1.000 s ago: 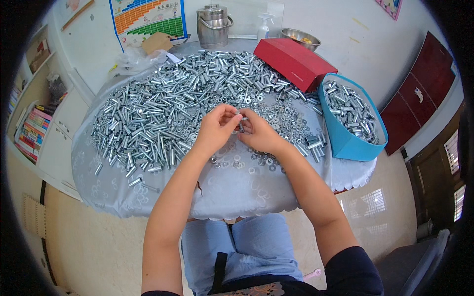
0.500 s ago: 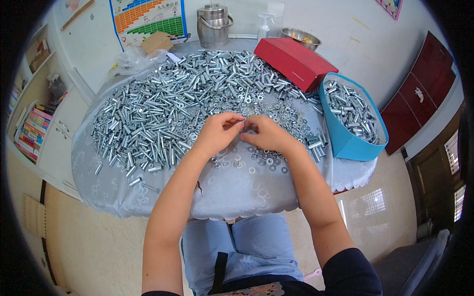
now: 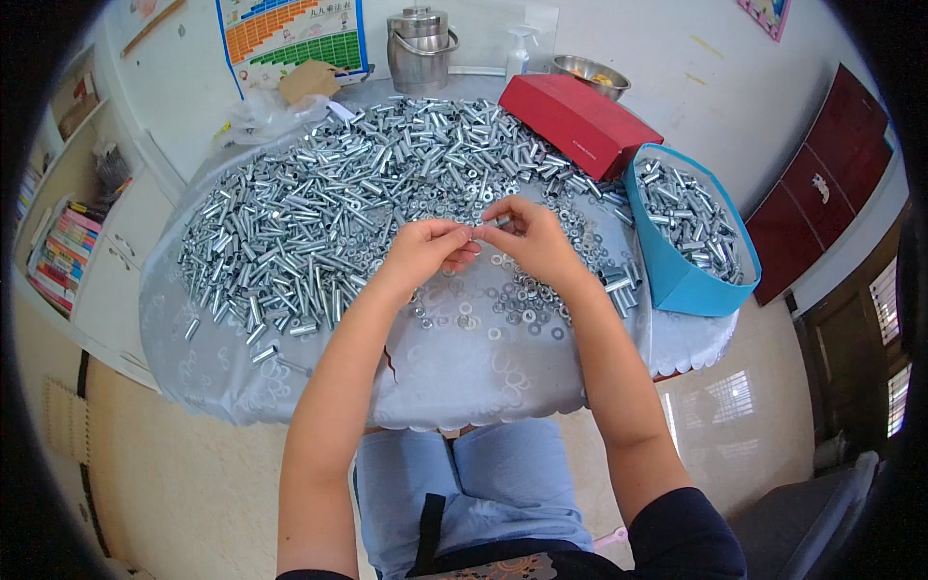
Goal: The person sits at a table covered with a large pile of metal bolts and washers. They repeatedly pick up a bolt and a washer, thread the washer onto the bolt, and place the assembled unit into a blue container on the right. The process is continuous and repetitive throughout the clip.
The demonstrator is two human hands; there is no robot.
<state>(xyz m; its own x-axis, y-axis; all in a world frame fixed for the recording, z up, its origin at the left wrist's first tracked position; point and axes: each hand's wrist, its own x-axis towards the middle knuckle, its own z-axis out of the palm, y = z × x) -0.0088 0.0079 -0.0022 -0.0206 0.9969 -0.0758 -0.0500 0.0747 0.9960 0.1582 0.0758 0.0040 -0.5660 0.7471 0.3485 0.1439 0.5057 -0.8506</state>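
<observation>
Both hands meet over the middle of the table. The left hand (image 3: 425, 253) and the right hand (image 3: 527, 240) are each closed in a fingertip pinch on the two ends of one small bolt (image 3: 491, 223), which hangs in the air just above the cloth, at 12 o'clock from the loose washers (image 3: 527, 311). Whether a washer or nut already sits on the bolt is too small to tell.

To do this fitting well, it seems best to keep one hand steady as the holder and let the other do the turning, with the bolt level so nothing slides off, and to work low over the cloth so a dropped piece lands among its own kind rather than rolling away.

The round table (image 3: 454, 387) wears a pale grey patterned cloth. A large heap of bolts (image 3: 309, 222) spreads from 9 to 12 o'clock of the hands. A blue bin (image 3: 681, 280) with more bolts sits at 3 o'clock, a red box (image 3: 580, 121) at 1 o'clock, a metal pot (image 3: 420, 48) and a steel bowl (image 3: 590, 72) at the far edge near the white wall. A dark red cabinet (image 3: 822, 193) stands at 2 o'clock, shelves with books (image 3: 63, 256) at 9 o'clock
</observation>
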